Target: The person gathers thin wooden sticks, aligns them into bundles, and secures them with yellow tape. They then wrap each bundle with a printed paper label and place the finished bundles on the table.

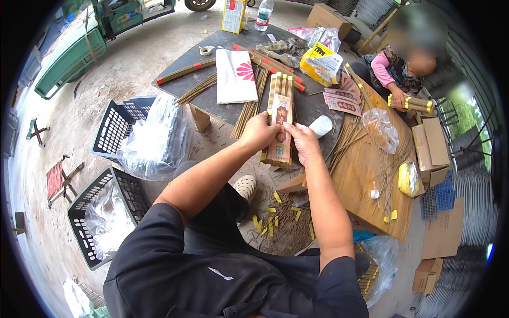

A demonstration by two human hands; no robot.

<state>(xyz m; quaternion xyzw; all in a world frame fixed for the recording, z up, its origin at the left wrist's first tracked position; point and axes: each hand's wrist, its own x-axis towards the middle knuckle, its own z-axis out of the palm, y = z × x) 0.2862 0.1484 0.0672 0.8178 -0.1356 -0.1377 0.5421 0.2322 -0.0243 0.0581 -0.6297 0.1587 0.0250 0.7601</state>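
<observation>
A bundle of incense sticks with yellow-tipped ends lies pointing away from me at the near edge of the dark table. A pink printed paper label rests lengthwise along its top. From the left, my left hand is closed around the bundle, its fingertips on the label. Opposite it, my right hand grips the bundle's right side, thumb pressing on the paper. The undersides of both hands' grips are hidden. Beside my right hand lies a white roll.
On the dark table are loose sticks, a white bag and a yellow pack. More labels lie right. A wooden table adjoins it. Black crates stand left. Another person holds bundles at the far right.
</observation>
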